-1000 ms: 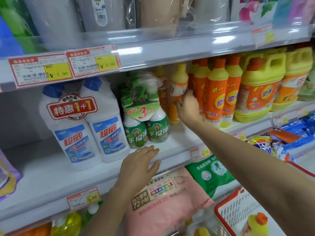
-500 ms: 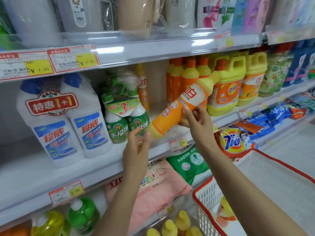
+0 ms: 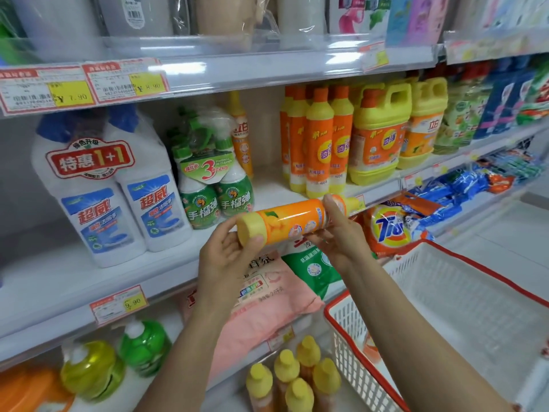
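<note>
Both bare arms reach forward, converging; the left hand (image 3: 228, 257) cups, fingers curled; the right hand (image 3: 338, 236) grips, fingers wrapped.

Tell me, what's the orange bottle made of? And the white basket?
Orange bottle: probably plastic, glossy; light glints along its printed wrap. Basket: looks like hard, matt plastic, white with a red rim; its walls are moulded in slots.

Single head view, close, looking down at shelf (image 3: 267, 200).
</note>
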Demonstrator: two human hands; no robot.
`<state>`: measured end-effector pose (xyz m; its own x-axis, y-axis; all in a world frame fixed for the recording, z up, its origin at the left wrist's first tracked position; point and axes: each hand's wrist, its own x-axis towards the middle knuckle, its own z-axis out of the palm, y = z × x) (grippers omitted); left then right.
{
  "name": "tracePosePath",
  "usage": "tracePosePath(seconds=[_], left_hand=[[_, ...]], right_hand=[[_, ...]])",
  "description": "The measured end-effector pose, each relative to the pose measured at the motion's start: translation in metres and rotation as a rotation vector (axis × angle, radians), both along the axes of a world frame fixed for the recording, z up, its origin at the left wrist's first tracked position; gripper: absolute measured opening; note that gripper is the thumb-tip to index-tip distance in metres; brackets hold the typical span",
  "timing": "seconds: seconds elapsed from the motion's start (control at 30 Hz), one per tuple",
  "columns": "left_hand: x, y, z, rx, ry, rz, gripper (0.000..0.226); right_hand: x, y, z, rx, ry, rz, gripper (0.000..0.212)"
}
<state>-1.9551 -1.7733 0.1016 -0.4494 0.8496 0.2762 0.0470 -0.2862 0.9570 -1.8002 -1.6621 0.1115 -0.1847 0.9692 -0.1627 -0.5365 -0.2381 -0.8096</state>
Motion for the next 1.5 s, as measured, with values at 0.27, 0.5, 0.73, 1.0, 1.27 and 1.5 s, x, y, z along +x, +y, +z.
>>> tracePosePath(seconds=[0.27,0.5,0.73,1.0,1.27,1.5], left_hand=[[0.010,-0.013,0.024,0.111,0.308,0.028,0.058],[0.000,-0.012,0.024,-0.138,0.250,-0.086,0.064],[0.000,-0.004,-0.007,-0.263,0.169,-0.229,0.025],[-0.007,-0.001,-0.015,-0.208,0.354,-0.137,0.035],[-0.032,0.032,0.000,-0.122,0.862,0.191,0.041],[-0.067,0.045,-0.027,-0.321,1.294,0.153,0.051]], right_hand=[[0.001,-0.007,-0.003,-0.199,0.161,0.186,0.023],[0.013,-0.006,0.011,0.086,0.057,-0.051,0.047],[0.018,-0.013,0.021,0.473,-0.194,0.107,0.066],[0.011,-0.009,0.038,0.649,-0.428,0.047,0.053],[-0.007,0.023,0.058,0.822,-0.454,-0.239,0.054],[-0.055,0.082,0.052,0.977,-0.642,-0.357,0.060]])
